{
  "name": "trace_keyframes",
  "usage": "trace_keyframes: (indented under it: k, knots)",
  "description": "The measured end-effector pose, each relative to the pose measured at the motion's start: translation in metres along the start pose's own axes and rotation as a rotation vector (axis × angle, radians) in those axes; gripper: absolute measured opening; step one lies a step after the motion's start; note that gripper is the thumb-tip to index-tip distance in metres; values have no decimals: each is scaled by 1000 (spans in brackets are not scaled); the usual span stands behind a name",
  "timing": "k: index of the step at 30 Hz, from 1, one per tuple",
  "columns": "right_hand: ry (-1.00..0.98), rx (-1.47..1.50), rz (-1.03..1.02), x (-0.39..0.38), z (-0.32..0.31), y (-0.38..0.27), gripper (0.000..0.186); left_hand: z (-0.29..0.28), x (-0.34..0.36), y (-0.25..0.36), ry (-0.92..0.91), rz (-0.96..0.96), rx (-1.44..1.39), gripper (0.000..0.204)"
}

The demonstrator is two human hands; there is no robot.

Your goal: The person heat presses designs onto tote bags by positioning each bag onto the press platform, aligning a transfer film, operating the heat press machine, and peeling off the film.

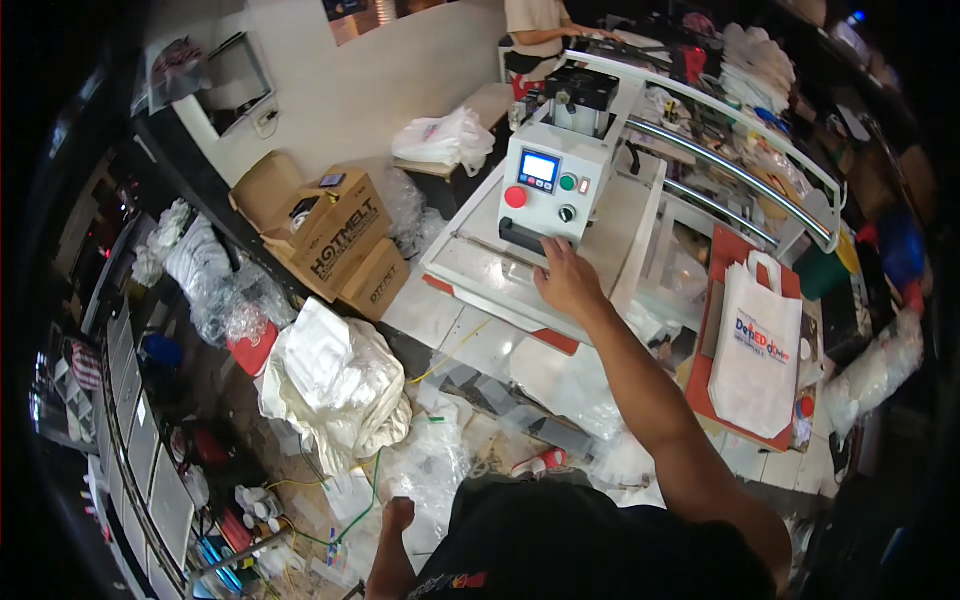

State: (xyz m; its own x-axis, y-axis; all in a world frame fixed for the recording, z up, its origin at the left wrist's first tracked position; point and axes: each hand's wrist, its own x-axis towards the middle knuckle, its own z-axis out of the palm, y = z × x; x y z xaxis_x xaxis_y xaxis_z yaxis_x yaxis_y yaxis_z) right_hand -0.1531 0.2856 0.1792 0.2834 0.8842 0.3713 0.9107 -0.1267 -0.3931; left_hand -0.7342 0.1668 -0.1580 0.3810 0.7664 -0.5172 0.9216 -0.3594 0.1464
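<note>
A white heat press (560, 160) with a lit screen, a red button and a green button stands ahead of me. My right hand (570, 280) reaches to the black handle (530, 236) on its front. The fingers are stretched out at the handle's right end, not wrapped round it; whether they press on it I cannot tell. Below the handle lies the press's pale flat bed (485, 262). Low at my side hangs my left hand (398, 513), loosely closed, with nothing visible in it.
Right of the press, white printed bags (757, 345) lie on a red-orange board (710, 400). Cardboard boxes (345, 225) stand to the left, beside a large white sack (335, 380). Clear plastic (430, 455) and cords litter the floor. Another person (538, 35) works at the back.
</note>
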Motion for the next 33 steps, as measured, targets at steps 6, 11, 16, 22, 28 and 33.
trace_keyframes:
  k: [6,11,16,22,28,33]
  knots:
    - [163,24,21,-43,0,-10,46,96,-69,-33,-95,-20,-48,14]
    - [189,259,343,-171,-31,42,24,125,-87,-48,-389,-75,-99,13]
    - [259,212,677,-294,-79,138,16,99,-45,-50,-395,-62,-85,18]
    - [472,-61,581,-401,-149,261,15,56,13,8,-2,332,58,17]
    - [461,-212,818,-420,-218,399,33,37,-1,158,-231,-259,-546,15]
    - [387,-328,660,-384,-234,501,37,51,-40,241,-162,-33,-508,19]
